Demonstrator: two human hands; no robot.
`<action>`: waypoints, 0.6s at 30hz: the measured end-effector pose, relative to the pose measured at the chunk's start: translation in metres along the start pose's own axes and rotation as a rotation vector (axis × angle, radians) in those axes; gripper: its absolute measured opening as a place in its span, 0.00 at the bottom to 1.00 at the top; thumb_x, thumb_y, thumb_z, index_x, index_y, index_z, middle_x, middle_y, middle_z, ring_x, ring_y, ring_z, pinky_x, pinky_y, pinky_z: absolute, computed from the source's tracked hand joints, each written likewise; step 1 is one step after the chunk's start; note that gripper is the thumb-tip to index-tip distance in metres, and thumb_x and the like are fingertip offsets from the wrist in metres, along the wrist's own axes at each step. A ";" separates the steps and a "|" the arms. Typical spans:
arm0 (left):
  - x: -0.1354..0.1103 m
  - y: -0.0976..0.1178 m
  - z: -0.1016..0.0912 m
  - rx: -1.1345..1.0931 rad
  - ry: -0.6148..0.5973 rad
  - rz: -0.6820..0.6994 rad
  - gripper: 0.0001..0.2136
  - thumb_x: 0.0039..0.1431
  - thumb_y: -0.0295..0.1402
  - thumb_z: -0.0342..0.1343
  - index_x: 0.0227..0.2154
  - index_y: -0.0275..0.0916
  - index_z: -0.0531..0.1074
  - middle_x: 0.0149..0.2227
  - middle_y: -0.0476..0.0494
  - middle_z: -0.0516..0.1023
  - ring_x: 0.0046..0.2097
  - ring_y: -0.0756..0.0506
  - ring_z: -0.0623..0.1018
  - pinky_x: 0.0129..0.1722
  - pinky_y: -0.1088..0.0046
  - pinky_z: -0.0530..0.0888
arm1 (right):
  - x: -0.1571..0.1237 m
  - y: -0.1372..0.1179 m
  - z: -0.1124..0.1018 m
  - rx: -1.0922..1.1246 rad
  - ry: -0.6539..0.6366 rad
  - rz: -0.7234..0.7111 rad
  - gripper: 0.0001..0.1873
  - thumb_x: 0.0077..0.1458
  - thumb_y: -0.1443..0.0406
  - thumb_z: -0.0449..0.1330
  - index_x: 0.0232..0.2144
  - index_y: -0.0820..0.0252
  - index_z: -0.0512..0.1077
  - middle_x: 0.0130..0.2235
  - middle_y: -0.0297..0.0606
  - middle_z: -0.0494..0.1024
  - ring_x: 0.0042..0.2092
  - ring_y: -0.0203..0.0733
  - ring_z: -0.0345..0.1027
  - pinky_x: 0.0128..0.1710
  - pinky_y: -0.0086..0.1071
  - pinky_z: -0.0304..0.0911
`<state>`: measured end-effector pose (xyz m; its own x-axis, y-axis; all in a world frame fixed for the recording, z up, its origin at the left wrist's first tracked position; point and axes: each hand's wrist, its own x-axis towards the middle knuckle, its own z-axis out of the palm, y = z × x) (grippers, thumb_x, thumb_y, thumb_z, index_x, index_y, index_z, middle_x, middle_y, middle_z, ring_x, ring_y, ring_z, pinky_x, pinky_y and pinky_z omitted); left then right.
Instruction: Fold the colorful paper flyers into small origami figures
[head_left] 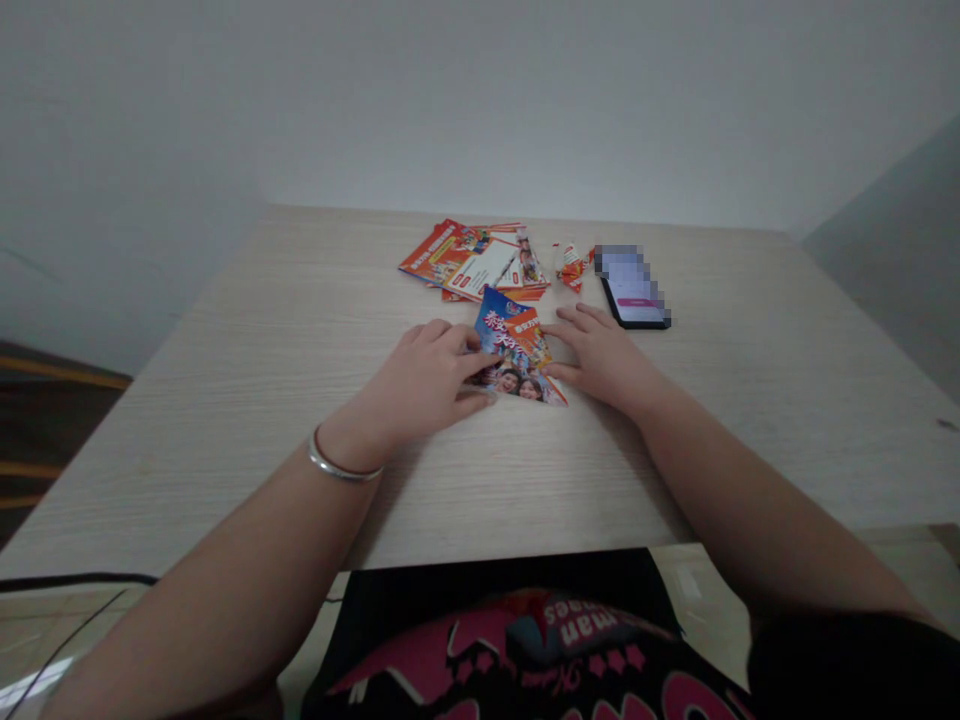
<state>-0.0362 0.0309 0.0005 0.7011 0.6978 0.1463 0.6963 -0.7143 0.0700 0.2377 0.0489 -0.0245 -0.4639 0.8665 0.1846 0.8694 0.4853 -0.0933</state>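
Observation:
A folded leaflet (517, 350), printed blue and orange with a photo of people, lies on the table between my hands. My left hand (431, 375) rests at its left side, index finger stretched over the print and thumb near the lower edge, other fingers bent. From the right, my right hand (600, 352) touches the leaflet's edge with fingertips, its fingers spread. Part of the leaflet's left side is hidden under my left fingers. Just behind it lies a stack of orange and white leaflets (480, 262), overlapping at odd angles.
A small folded orange and white paper piece (573, 268) sits right of the stack. Beside it lies a black phone (636, 290) with its screen lit. The pale wooden table (247, 400) meets a wall (525, 110) at the back. A dark cable (75, 580) shows at lower left.

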 end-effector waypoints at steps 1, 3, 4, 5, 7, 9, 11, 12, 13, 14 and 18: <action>-0.001 -0.001 0.001 0.008 0.015 0.001 0.21 0.62 0.46 0.59 0.54 0.44 0.78 0.57 0.35 0.75 0.57 0.32 0.72 0.58 0.50 0.67 | 0.000 0.001 0.000 0.015 -0.007 -0.001 0.29 0.60 0.53 0.65 0.60 0.57 0.74 0.65 0.54 0.70 0.68 0.64 0.60 0.66 0.59 0.57; -0.002 -0.002 0.004 0.024 0.039 0.013 0.23 0.60 0.48 0.61 0.55 0.44 0.77 0.64 0.36 0.70 0.67 0.28 0.63 0.65 0.44 0.60 | 0.002 0.005 0.002 0.047 -0.026 -0.013 0.28 0.59 0.54 0.66 0.60 0.53 0.75 0.65 0.52 0.71 0.68 0.63 0.60 0.66 0.60 0.57; -0.002 -0.003 0.005 0.029 0.036 0.022 0.23 0.60 0.48 0.61 0.56 0.45 0.77 0.66 0.38 0.69 0.70 0.27 0.59 0.68 0.42 0.56 | 0.003 0.007 0.002 0.063 -0.036 -0.023 0.27 0.59 0.55 0.66 0.60 0.52 0.75 0.65 0.52 0.71 0.68 0.63 0.60 0.66 0.60 0.57; -0.002 -0.003 0.005 0.030 0.025 0.030 0.23 0.61 0.47 0.61 0.56 0.45 0.76 0.66 0.39 0.68 0.72 0.27 0.56 0.69 0.40 0.53 | 0.004 0.009 0.003 0.076 -0.046 -0.035 0.26 0.60 0.55 0.66 0.60 0.51 0.76 0.65 0.51 0.70 0.68 0.63 0.60 0.66 0.60 0.57; -0.002 -0.003 0.004 0.023 -0.012 0.049 0.23 0.62 0.47 0.59 0.57 0.45 0.75 0.65 0.40 0.72 0.73 0.28 0.55 0.70 0.38 0.49 | 0.005 0.012 0.005 0.096 -0.055 -0.054 0.25 0.60 0.55 0.66 0.59 0.50 0.76 0.66 0.50 0.70 0.68 0.63 0.60 0.66 0.61 0.56; -0.001 -0.002 0.002 0.006 -0.055 0.070 0.22 0.62 0.45 0.58 0.57 0.45 0.75 0.62 0.41 0.75 0.72 0.29 0.58 0.71 0.38 0.47 | 0.006 0.013 0.007 0.106 -0.048 -0.067 0.25 0.60 0.55 0.66 0.58 0.49 0.76 0.66 0.47 0.71 0.68 0.63 0.60 0.66 0.61 0.56; 0.000 0.001 -0.001 -0.014 -0.087 0.077 0.22 0.63 0.44 0.57 0.57 0.44 0.75 0.60 0.40 0.77 0.71 0.31 0.63 0.71 0.37 0.45 | 0.006 0.013 0.007 0.117 -0.038 -0.082 0.25 0.60 0.55 0.66 0.59 0.49 0.76 0.65 0.46 0.71 0.69 0.63 0.59 0.66 0.61 0.57; 0.001 0.002 -0.002 -0.022 -0.101 0.074 0.22 0.63 0.44 0.57 0.57 0.43 0.75 0.60 0.39 0.77 0.69 0.32 0.66 0.71 0.37 0.45 | 0.005 0.012 0.007 0.125 -0.034 -0.098 0.26 0.59 0.55 0.66 0.59 0.51 0.76 0.65 0.46 0.72 0.69 0.62 0.58 0.67 0.60 0.56; 0.001 0.003 -0.003 -0.029 -0.112 0.068 0.22 0.63 0.44 0.56 0.58 0.43 0.74 0.60 0.38 0.77 0.66 0.33 0.70 0.70 0.37 0.45 | 0.005 0.012 0.007 0.136 -0.031 -0.124 0.26 0.59 0.56 0.66 0.59 0.53 0.76 0.65 0.47 0.72 0.69 0.62 0.58 0.67 0.60 0.55; 0.001 0.004 -0.004 -0.033 -0.122 0.061 0.23 0.64 0.44 0.56 0.59 0.42 0.74 0.60 0.37 0.77 0.64 0.34 0.73 0.70 0.36 0.45 | 0.004 0.011 0.007 0.151 -0.027 -0.155 0.27 0.59 0.56 0.67 0.59 0.55 0.76 0.64 0.47 0.73 0.69 0.61 0.59 0.68 0.58 0.55; 0.000 0.007 -0.005 -0.035 -0.138 0.046 0.24 0.65 0.44 0.55 0.61 0.40 0.72 0.62 0.33 0.74 0.61 0.34 0.75 0.70 0.37 0.48 | 0.002 0.009 0.006 0.221 -0.010 -0.257 0.27 0.58 0.57 0.68 0.58 0.53 0.76 0.62 0.43 0.75 0.66 0.54 0.64 0.68 0.54 0.57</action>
<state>-0.0322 0.0260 0.0055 0.7485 0.6630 0.0135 0.6586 -0.7457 0.1011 0.2438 0.0552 -0.0306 -0.6657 0.7129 0.2205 0.6662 0.7009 -0.2547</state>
